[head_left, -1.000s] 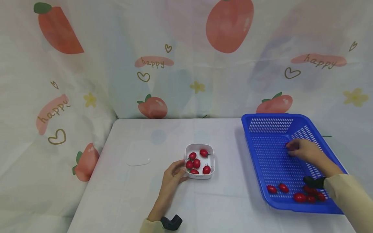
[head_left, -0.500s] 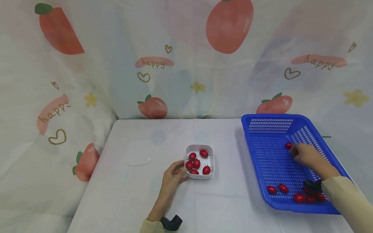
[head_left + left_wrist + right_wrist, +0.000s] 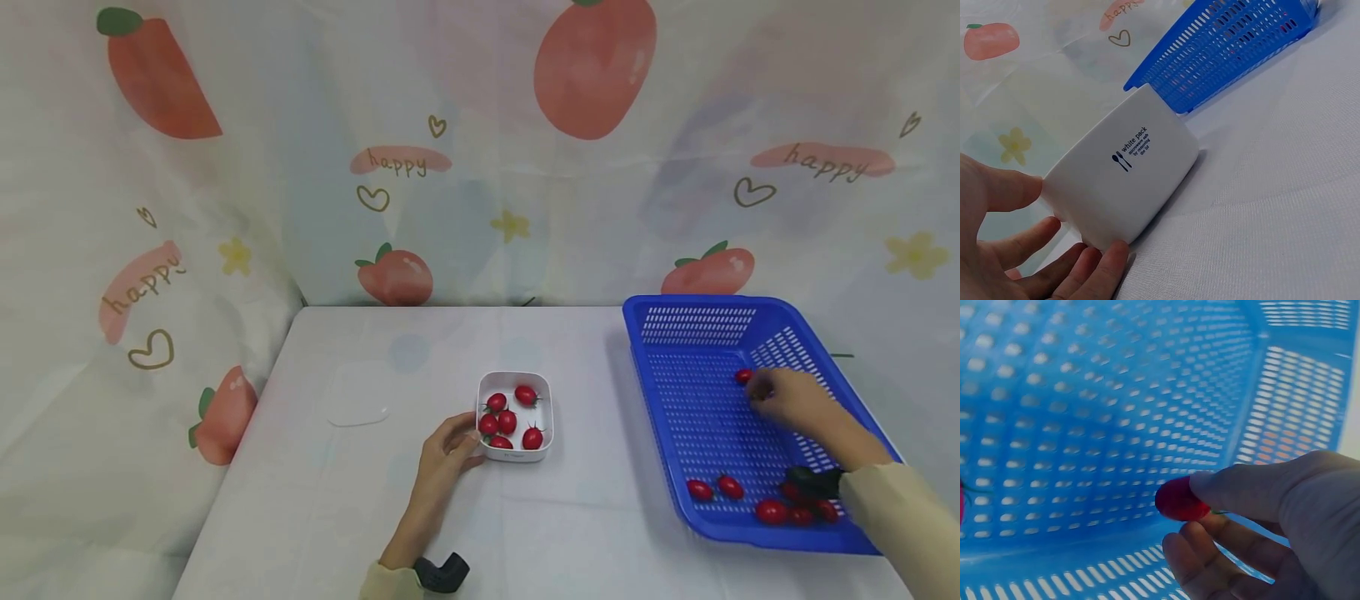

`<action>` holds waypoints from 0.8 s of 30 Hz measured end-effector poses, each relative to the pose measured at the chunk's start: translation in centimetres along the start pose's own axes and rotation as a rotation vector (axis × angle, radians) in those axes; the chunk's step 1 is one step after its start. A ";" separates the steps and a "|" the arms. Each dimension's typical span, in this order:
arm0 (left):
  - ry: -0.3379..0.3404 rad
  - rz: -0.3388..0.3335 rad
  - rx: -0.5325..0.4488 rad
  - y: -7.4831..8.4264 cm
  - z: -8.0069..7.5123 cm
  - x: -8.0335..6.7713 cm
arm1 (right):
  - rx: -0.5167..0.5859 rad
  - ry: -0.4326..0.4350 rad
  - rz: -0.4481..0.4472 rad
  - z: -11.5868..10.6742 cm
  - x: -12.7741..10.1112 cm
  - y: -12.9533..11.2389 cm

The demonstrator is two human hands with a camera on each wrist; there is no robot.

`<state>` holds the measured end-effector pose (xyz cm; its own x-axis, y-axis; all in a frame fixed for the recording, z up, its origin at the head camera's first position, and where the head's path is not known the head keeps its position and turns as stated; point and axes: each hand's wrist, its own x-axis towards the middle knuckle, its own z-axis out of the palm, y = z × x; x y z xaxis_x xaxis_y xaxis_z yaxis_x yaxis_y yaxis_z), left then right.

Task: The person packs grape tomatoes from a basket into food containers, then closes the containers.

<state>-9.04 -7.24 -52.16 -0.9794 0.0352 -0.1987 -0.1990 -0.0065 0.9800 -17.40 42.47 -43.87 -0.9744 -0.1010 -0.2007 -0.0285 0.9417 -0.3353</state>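
In the head view, my left hand [image 3: 442, 458] holds the left side of a small white plastic container [image 3: 514, 456] on the table. The thumb is at one edge and the fingertips at the base, seen in the left wrist view, where the container [image 3: 1125, 165] shows printed text. Several cherry tomatoes [image 3: 507, 422] lie inside it. My right hand [image 3: 795, 404] is inside the blue basket [image 3: 656, 400], its fingertips at a cherry tomato [image 3: 743, 376]. In the right wrist view, thumb and finger pinch a cherry tomato [image 3: 1180, 499]; part of it is covered by the thumb.
Several more cherry tomatoes [image 3: 771, 511] lie at the near end of the basket, some partly hidden by the right wrist's black strap [image 3: 813, 482]. A clear lid-like piece [image 3: 358, 417] lies left on the white tabletop [image 3: 330, 500]. A printed cloth [image 3: 465, 100] hangs behind.
The right hand has drawn back slightly to the right, leaving more of the tomato at its fingertips in sight. The left hand and the container have stayed in place.
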 end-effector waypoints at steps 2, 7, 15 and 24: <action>-0.002 0.002 0.002 0.0 0.0 0.0 | 0.013 0.006 0.001 -0.4 -0.4 -0.3; 0.003 -0.001 -0.001 0.0 -0.1 0.1 | 0.066 0.021 0.033 -1.4 -1.4 -1.3; 0.003 -0.011 -0.002 0.0 0.1 0.2 | 0.226 0.101 0.031 -1.7 -3.8 -2.8; 0.010 -0.006 -0.002 0.0 0.1 0.0 | 0.866 0.193 0.039 -1.3 -6.2 -5.2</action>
<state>-9.06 -7.16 -52.17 -0.9785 0.0254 -0.2049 -0.2052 -0.0084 0.9787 -11.47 38.64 -39.73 -0.9940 0.0555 -0.0941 0.1079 0.3619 -0.9259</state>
